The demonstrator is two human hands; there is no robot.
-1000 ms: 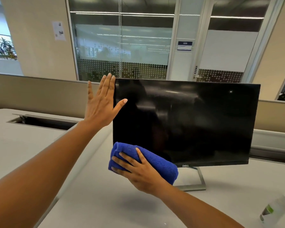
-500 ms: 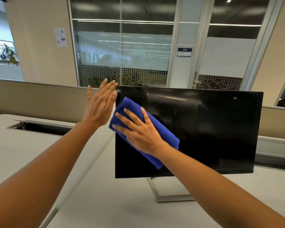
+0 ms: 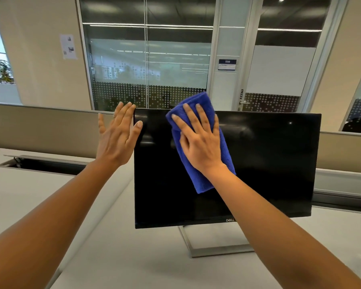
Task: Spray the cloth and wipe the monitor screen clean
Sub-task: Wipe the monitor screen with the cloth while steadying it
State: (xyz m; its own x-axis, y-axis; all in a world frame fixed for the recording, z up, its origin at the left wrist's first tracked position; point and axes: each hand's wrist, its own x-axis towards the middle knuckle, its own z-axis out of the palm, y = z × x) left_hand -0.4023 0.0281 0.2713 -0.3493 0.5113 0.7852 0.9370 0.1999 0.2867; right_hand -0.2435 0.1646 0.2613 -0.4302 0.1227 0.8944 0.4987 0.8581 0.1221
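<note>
Hands apart: left hand (image 3: 118, 138) flat, bracing the monitor (image 3: 269, 174) at its left edge; right hand (image 3: 198, 138) pressed the cloth (image 3: 221, 147) flat at upper left, unwiped screen stretching rightward.

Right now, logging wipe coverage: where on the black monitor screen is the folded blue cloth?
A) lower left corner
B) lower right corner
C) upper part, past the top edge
C: the right hand presses the folded blue cloth on the black monitor screen, overlapping its top edge.

Glass door (image 3: 279, 65), wall notice (image 3: 68, 46), desk (image 3: 133, 257)
</note>
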